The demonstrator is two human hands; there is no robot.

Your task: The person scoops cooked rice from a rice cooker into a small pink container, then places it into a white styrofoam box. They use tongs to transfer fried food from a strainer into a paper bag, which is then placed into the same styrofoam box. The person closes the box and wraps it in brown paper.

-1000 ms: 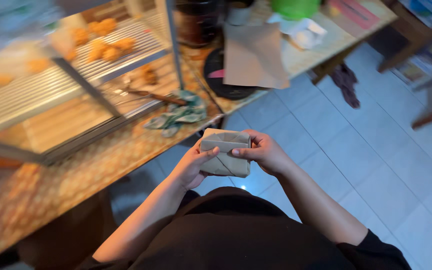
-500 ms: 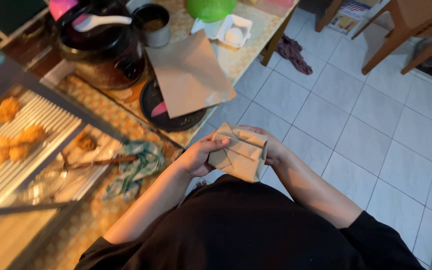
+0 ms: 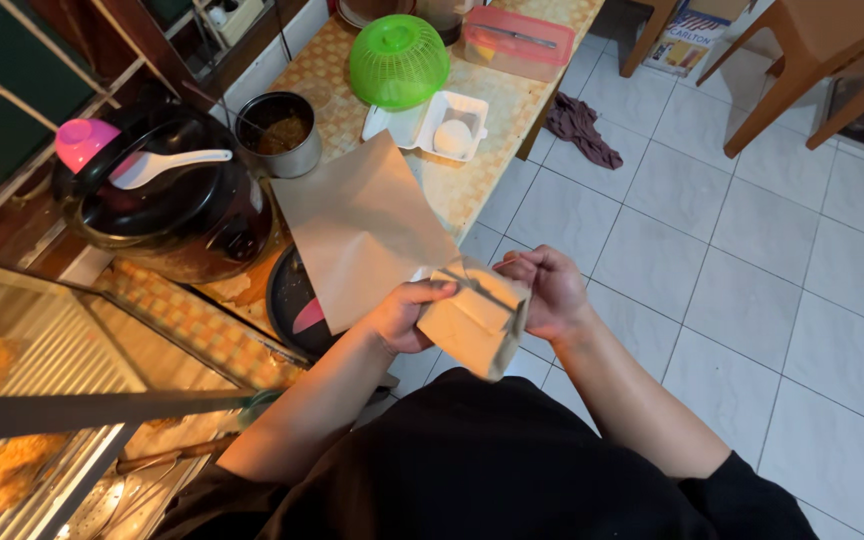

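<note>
I'm seeing my left hand [image 3: 404,313] and right hand [image 3: 546,290] both gripping the folded brown paper packet [image 3: 474,322], just beside the rice cooker [image 3: 167,205]; behind it, a metal pot [image 3: 278,133] is holding brownish food.

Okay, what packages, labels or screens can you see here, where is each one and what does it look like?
Folded brown paper packet: between left hand and right hand.
White foam clamshell box: open on table.
Pink lidded box: table's far end.
Printed carton: floor, blue and white.
No screens.
</note>
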